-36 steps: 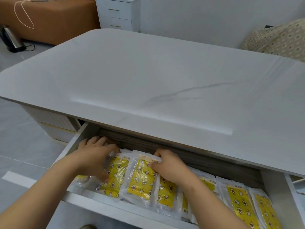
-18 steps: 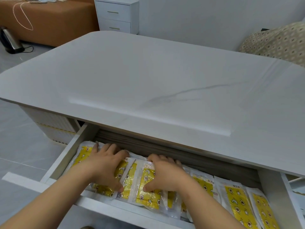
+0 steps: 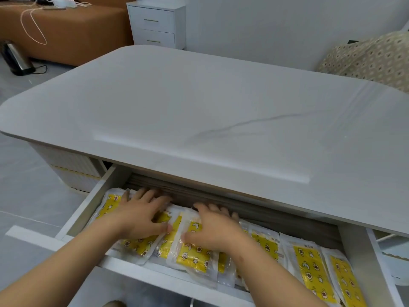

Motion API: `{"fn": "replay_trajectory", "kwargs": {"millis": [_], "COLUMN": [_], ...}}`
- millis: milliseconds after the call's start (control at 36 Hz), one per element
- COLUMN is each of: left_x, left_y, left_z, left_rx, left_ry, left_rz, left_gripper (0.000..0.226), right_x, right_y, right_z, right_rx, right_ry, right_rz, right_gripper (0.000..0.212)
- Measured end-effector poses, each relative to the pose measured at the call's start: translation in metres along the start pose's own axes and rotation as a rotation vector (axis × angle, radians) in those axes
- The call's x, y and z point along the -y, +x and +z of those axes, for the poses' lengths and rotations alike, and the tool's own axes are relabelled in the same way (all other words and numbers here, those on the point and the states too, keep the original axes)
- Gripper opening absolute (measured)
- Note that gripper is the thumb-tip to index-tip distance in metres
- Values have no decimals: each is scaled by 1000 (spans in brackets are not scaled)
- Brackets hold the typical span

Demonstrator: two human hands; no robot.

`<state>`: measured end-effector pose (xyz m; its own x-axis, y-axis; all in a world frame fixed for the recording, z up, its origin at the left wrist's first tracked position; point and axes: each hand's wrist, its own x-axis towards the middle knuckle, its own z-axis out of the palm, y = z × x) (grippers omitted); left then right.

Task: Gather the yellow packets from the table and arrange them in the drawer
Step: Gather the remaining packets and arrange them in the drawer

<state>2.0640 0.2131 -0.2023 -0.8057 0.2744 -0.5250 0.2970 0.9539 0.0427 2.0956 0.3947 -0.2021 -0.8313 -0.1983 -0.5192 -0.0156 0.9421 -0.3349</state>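
- In the open drawer (image 3: 88, 209) at the near edge of the head view, under the lip of the table (image 3: 221, 107), your yellow packets (image 3: 309, 269) lie in an overlapping row from the left wall to the right wall.
- Each packet is a flat pouch of clear and white plastic. Its bright yellow panel is printed with small flowers, stars and crescent moons, and its sealed borders look glossy and slightly crinkled.
- Your left hand (image 3: 141, 214) lies palm down on the packets at the left end of the row. The fingers are spread, nearly straight and point to the far side, and the thumb stretches right. It grips nothing and only presses.
- Your right hand (image 3: 212, 231) sits just beside it, palm down on the middle packet (image 3: 192, 255). The fingers reach the far edge of the row and the thumb lies flat on the pouch, with no pinch visible.
- Your two thumbs lie close together; I cannot tell whether they touch.
- The leftmost packet (image 3: 109, 206) shows past your left hand, tilted and near the left wall. The packets at the right end lie uncovered, their long sides running near to far.
- The table top is pale grey with a faint dark vein.
- On the far side stand a white cabinet (image 3: 157, 25), a brown bench (image 3: 66, 29) with a white cable (image 3: 33, 25), and, far right, a patterned cushion (image 3: 371, 60).
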Motion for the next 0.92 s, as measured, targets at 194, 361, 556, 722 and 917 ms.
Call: {"fn": "replay_trajectory", "kwargs": {"millis": [194,361,556,722,917], "left_x": [-19,-47,-55,-58,-63], "left_y": [-36,-56,-61,-63,-51], "left_z": [2,11,18,16,8], "left_rx": [-343,-512,-521,-441,-676], "left_ry": [-333,-296,-134,5,90], "left_rz": [154,248,601,686,681], "left_gripper": [46,46,42,66,64], "right_x": [-24,-43,-52,-56,-62], "right_y": [-42,-85,-118,-119,-115], "right_z": [-8,-4,-9,-11,-12], "right_rx": [-209,-267,3,6,-193], "right_ry": [65,76,149,-49,-85], "right_rz": [-101,-117,-307,-381,-382], "right_gripper": [47,29,46,44,42]}}
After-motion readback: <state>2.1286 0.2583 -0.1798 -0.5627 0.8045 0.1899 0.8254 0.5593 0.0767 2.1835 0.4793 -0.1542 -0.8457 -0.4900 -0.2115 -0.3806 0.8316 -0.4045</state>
